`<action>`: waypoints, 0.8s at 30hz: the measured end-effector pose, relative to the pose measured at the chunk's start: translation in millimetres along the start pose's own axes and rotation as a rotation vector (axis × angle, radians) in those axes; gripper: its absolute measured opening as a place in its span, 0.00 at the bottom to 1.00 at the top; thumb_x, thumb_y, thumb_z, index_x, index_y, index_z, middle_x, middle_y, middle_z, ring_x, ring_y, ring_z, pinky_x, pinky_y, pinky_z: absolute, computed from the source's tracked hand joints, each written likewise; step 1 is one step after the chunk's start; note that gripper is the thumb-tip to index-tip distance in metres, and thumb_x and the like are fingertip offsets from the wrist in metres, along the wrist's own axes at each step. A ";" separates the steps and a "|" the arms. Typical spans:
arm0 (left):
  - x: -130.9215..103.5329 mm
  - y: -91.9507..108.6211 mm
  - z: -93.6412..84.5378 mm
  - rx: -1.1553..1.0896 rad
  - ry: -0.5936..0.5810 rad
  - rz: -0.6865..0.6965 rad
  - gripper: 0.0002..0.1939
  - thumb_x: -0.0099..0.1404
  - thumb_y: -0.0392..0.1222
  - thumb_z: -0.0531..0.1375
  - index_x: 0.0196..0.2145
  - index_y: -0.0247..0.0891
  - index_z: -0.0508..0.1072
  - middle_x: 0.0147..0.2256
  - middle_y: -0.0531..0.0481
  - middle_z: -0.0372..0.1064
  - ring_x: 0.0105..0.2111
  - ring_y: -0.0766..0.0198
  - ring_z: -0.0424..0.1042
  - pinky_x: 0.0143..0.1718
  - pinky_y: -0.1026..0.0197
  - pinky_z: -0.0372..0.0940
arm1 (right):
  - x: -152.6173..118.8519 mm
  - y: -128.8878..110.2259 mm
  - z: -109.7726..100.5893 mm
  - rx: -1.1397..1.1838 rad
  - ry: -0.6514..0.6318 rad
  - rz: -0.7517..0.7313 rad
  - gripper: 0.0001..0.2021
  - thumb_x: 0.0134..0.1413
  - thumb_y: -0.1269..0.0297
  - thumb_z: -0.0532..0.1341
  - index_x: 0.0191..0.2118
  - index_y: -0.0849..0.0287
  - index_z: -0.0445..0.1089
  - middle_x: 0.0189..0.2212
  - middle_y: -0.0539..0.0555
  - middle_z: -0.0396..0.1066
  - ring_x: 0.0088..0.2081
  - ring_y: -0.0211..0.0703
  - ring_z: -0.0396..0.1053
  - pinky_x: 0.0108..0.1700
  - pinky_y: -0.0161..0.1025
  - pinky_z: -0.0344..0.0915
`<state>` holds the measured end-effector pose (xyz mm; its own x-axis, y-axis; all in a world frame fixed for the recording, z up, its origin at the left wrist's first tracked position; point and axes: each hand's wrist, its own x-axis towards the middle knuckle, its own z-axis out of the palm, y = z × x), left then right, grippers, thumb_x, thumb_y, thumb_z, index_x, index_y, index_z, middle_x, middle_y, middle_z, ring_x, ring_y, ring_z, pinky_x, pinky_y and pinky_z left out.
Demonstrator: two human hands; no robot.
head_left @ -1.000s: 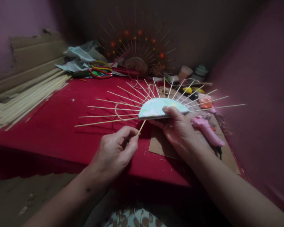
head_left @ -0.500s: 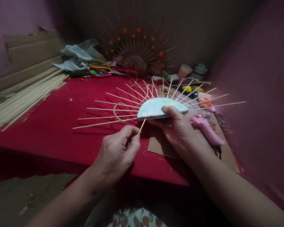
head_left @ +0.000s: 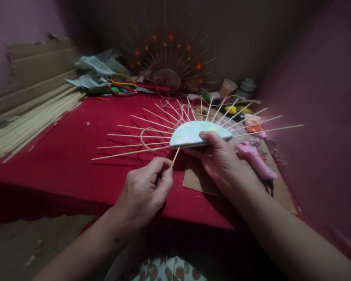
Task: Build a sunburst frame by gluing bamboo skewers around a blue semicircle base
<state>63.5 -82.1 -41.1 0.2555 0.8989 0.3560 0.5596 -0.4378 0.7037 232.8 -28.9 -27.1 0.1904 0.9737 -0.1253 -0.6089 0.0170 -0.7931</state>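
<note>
A light-blue, flower-patterned half-disc point(head_left: 190, 132) is held above the table, with several thin sticks fanning out from its curved edge. My right hand point(head_left: 219, 156) grips its right part, thumb on top and fingers beneath. My left hand point(head_left: 149, 183) is closed in a pinch on a short thin wooden stick point(head_left: 175, 157), whose upper end meets the half-disc's straight lower edge near the left corner. A loop of twine point(head_left: 141, 138) hangs among the left sticks. Whether the short stick's tip enters the edge, I cannot tell.
On the red table point(head_left: 76, 164) lie a pile of wooden sticks point(head_left: 32, 121) at left and scissors point(head_left: 123, 89) at the back. A pink glue gun point(head_left: 256, 160) rests on cardboard point(head_left: 201, 181) at right. A flower-decorated stick fan point(head_left: 166, 58) stands behind.
Almost nothing differs. The left-hand sticks of the fan have shifted very slightly, and my left hand has dropped a few pixels with the short stick still pinched.
</note>
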 end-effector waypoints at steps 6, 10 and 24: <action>3.2 1.9 -0.2 0.015 -0.005 -0.064 0.08 0.64 0.40 0.53 0.36 0.36 0.72 0.24 0.53 0.70 0.22 0.70 0.66 0.23 0.66 0.58 | -1.4 0.6 0.3 -0.017 -0.001 0.006 0.11 0.38 0.72 0.64 0.32 0.60 0.66 0.28 0.49 0.70 0.35 0.44 0.71 0.38 0.49 0.75; 2.7 4.6 0.7 0.030 0.011 -0.090 0.08 0.64 0.40 0.54 0.35 0.36 0.72 0.22 0.55 0.68 0.20 0.70 0.64 0.23 0.66 0.57 | -1.6 -0.1 1.4 -0.036 0.010 0.007 0.10 0.38 0.72 0.63 0.32 0.59 0.66 0.28 0.49 0.71 0.33 0.42 0.70 0.36 0.48 0.76; 7.5 7.3 6.4 0.007 0.025 -0.139 0.09 0.63 0.40 0.52 0.34 0.36 0.71 0.20 0.56 0.64 0.17 0.71 0.59 0.20 0.67 0.55 | -1.3 -2.3 1.9 -0.043 0.034 -0.056 0.09 0.35 0.73 0.64 0.29 0.60 0.67 0.26 0.49 0.71 0.32 0.43 0.71 0.36 0.50 0.76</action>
<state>74.5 -78.3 -37.2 0.1549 0.9502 0.2706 0.5941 -0.3084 0.7429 232.5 -29.9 -24.0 0.2497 0.9632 -0.0993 -0.5626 0.0609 -0.8245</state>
